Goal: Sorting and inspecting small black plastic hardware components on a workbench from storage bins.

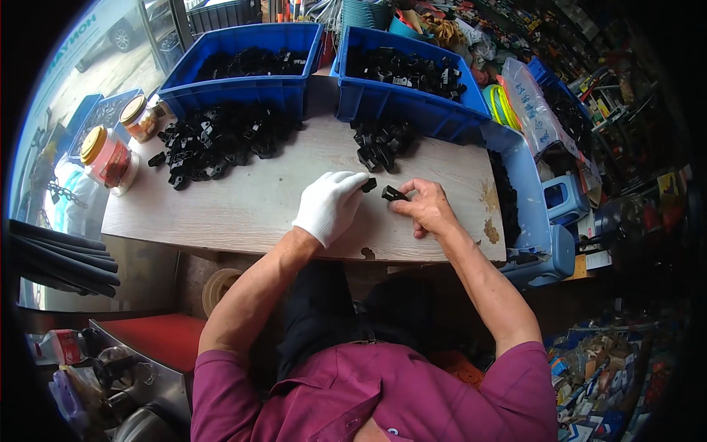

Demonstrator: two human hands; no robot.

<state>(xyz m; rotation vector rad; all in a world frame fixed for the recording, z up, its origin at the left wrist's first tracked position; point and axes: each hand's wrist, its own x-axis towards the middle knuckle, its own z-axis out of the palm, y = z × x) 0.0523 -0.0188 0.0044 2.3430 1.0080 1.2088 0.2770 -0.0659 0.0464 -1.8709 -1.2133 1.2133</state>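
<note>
The fingers of the left hand (329,205), covered by a white glove, close on a small black plastic part (369,184) pinched at their tips. Just to the right of it, the bare right hand (426,208) clamps its thumb and fingers on a second black part (394,194), a short angular piece that points toward the gloved hand. The two parts sit near each other without touching, just above the pale wood-grain worktop (243,206).

Taking the gloved hand as the landmark: beyond it and slightly right lies a small heap of black parts (381,142) on the worktop, resting against the front wall of a blue bin (412,107) that holds more of the same. Beyond it and to the left spreads a larger heap of black parts (215,138), in front of a second blue bin (243,90), also loaded with black pieces. Farther left of the hand, at the worktop's edge, stand two clear jars with yellow lids (109,156). To the hand's right, past the bare hand, a third blue bin (526,195) adjoins the worktop's end, with black parts along its inner side. The person's maroon sleeves (221,368) show nearer than the hand.
</note>
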